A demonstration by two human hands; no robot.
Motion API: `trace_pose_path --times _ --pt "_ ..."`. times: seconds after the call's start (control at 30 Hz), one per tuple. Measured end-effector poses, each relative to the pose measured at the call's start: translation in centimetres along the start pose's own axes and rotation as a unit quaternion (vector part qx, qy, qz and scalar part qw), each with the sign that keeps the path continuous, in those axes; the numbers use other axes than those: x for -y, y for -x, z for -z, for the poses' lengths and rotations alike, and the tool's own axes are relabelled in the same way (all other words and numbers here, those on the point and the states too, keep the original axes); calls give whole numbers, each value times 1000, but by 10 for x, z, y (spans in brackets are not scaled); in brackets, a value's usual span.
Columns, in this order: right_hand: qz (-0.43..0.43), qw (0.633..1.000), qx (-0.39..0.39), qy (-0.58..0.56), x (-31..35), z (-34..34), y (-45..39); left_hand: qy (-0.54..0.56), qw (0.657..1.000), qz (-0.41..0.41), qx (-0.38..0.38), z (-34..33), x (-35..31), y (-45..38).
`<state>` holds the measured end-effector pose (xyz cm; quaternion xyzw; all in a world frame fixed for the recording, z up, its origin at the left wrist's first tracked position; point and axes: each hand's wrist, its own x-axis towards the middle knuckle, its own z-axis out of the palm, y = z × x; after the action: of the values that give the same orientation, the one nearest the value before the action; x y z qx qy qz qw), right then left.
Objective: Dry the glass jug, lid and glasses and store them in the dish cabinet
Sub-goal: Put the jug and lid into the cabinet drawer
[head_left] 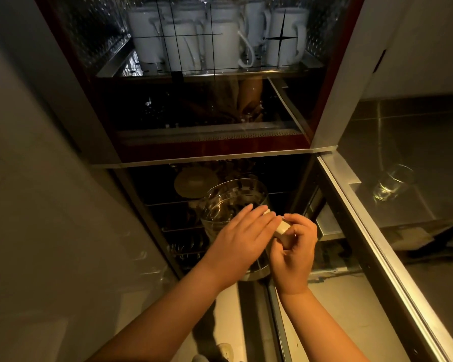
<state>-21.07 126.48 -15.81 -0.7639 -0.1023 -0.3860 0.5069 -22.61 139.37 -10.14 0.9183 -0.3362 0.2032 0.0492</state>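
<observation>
Dimly, glass jug (pixel 233 202), base hidden behind left hand (pixel 242 231), right hand (pixel 296 244).

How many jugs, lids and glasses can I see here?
Jug: 1
Lid: 1
Glass: 1, showing on the shiny panel at right
Total: 3

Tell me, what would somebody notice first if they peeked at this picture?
Probably the two hands in the middle: the left hand rests on a clear glass jug at the open lower cabinet, while the right hand grips its pale handle. Above, white mugs crowd the top shelf behind glass.
</observation>
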Motion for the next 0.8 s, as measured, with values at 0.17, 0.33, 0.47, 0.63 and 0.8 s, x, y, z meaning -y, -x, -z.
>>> trace_pose_path --times 0.17,0.33,0.47,0.63,0.8 --pt "22 1000 0 -5 0 1 -1 -55 997 -45 17 2 7 -5" --pt "42 999 3 -9 4 -2 -2 -31 998 -63 -5 7 11 -16" --pt "27 1000 -1 -1 5 -6 -7 -35 997 -65 9 7 15 -18" --pt "34 998 40 38 0 -3 2 -22 999 -43 7 9 22 -16" --pt "46 994 73 61 -1 2 11 -8 1000 -16 19 6 26 -13"
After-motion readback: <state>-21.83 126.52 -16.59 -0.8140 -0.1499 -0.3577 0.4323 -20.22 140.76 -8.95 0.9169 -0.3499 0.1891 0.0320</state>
